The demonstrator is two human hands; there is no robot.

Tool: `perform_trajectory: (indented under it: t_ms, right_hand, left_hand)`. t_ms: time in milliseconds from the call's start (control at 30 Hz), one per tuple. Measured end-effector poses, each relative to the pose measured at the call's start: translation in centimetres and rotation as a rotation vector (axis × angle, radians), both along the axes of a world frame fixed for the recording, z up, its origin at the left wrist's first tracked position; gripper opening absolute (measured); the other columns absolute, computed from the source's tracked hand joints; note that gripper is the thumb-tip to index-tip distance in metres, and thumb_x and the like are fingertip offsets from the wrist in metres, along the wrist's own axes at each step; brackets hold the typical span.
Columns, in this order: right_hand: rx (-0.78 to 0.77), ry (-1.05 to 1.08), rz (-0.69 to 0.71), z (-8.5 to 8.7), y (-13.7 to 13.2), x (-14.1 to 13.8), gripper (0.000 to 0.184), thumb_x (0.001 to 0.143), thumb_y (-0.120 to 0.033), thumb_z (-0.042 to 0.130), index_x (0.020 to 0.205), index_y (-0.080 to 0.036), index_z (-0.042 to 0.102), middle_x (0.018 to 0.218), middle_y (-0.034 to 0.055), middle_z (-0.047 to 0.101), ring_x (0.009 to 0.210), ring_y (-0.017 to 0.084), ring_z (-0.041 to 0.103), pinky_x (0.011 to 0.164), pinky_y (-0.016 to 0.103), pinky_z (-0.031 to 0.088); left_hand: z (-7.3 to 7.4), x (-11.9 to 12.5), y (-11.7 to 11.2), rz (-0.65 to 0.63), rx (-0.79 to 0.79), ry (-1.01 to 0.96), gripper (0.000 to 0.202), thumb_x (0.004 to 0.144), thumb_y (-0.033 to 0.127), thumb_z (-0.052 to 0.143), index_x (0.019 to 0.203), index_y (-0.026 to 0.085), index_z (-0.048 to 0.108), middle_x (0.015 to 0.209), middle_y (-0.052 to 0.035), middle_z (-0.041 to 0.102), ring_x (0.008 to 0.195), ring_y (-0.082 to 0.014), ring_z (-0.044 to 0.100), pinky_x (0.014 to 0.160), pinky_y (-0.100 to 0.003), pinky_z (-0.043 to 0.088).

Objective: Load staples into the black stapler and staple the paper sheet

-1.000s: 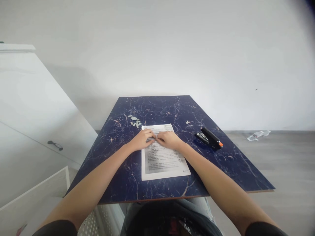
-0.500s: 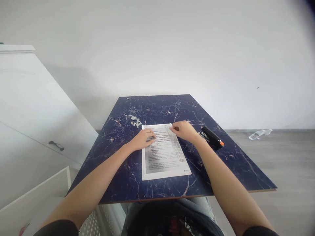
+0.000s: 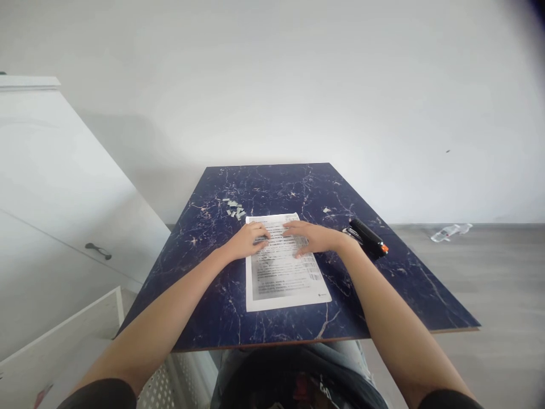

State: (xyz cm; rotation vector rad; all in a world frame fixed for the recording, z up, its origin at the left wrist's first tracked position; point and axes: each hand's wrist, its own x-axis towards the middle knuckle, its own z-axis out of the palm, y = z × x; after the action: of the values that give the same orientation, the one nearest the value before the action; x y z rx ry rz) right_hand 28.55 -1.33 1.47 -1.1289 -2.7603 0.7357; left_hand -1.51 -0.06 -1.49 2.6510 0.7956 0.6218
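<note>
A printed sheet of paper (image 3: 281,284), perhaps a thin stack, lies flat on the dark blue marbled table (image 3: 213,326). My left hand (image 3: 248,241) rests over its left edge, fingers apart and slightly curled on the print. Across from it, my right hand (image 3: 313,236) reaches over the right edge with its fingers spread on or just above the page. Neither hand grips anything. Just beyond my right wrist lies a black case-like object (image 3: 367,238) with an orange tip.
Several small pale pieces (image 3: 234,208) are scattered beyond the paper's top left corner. One small white scrap (image 3: 326,210) lies farther right. A white cabinet (image 3: 63,187) stands at the left, and clear plastic (image 3: 450,232) lies on the floor at the right.
My right hand has let go of the paper's top right corner and moved down and left onto the page, its fingers spreading. My left hand and the paper have stayed put.
</note>
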Motion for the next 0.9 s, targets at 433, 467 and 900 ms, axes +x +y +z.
perform_trajectory:
  t_ms: [433, 467, 900]
  right_hand:
    - [0.068, -0.003, 0.212, 1.3, -1.7, -2.6, 0.065, 0.082, -0.062, 0.069, 0.141, -0.036, 0.058, 0.154, 0.0054, 0.044, 0.139, 0.037, 0.036, 0.112, 0.055, 0.031]
    - [0.077, 0.001, 0.232, 1.4, -2.0, -3.1, 0.064, 0.084, -0.061, 0.068, 0.142, -0.037, 0.057, 0.154, 0.0052, 0.044, 0.139, 0.037, 0.036, 0.111, 0.056, 0.032]
    - [0.378, 0.043, 0.172, -1.0, -5.3, -11.3, 0.060, 0.098, -0.067, 0.037, 0.147, -0.034, 0.050, 0.154, 0.0098, 0.043, 0.129, 0.036, 0.036, 0.101, 0.056, 0.033]
  left_hand:
    - [2.0, -0.3, -0.1, 0.151, -0.052, -0.218, 0.021, 0.094, 0.031, 0.056, 0.106, 0.020, 0.069, 0.103, -0.0069, 0.066, 0.094, -0.0200, 0.061, 0.092, -0.037, 0.047]
    - [2.2, -0.4, -0.1, 0.165, -0.050, -0.229, 0.020, 0.094, 0.030, 0.055, 0.105, 0.020, 0.069, 0.103, -0.0065, 0.066, 0.093, -0.0195, 0.061, 0.090, -0.037, 0.047]
    - [9.3, -0.6, -0.7, 0.183, -0.178, -0.178, 0.023, 0.095, 0.035, 0.055, 0.107, 0.024, 0.071, 0.110, -0.0059, 0.069, 0.091, -0.0180, 0.063, 0.076, -0.033, 0.049]
